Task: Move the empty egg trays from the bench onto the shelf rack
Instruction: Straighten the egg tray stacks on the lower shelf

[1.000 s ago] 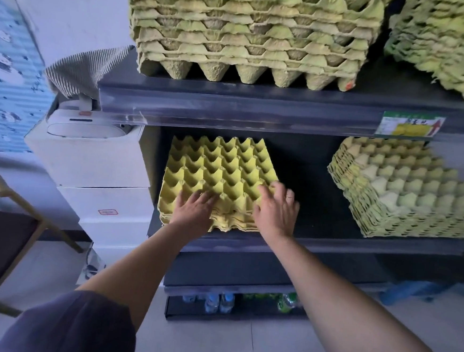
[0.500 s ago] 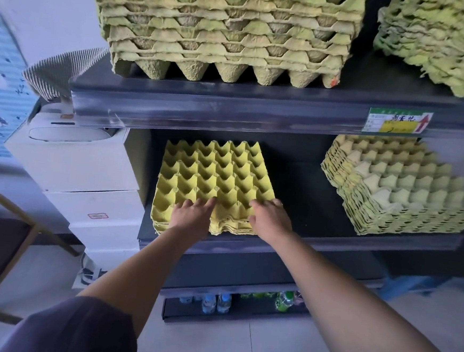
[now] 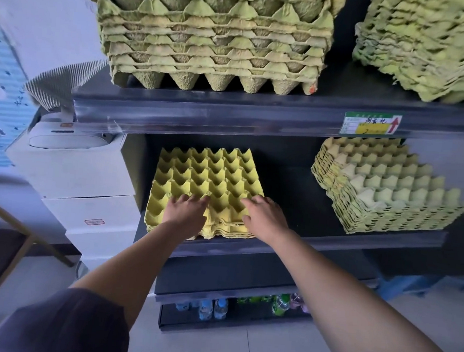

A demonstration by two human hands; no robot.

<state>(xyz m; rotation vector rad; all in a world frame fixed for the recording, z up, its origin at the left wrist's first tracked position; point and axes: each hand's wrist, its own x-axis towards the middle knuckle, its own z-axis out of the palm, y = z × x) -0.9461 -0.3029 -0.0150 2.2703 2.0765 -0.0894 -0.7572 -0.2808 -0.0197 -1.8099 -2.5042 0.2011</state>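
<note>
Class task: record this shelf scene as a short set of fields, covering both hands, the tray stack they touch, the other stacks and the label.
Hands: left hand and right hand lie flat on the front of the yellow tray stack
Stack location: middle shelf, left side
Same shelf, right: greenish stack
Upper shelf: big stack and ragged stack
Label: price tag with a red arrow
Beside rack: white boxes
</note>
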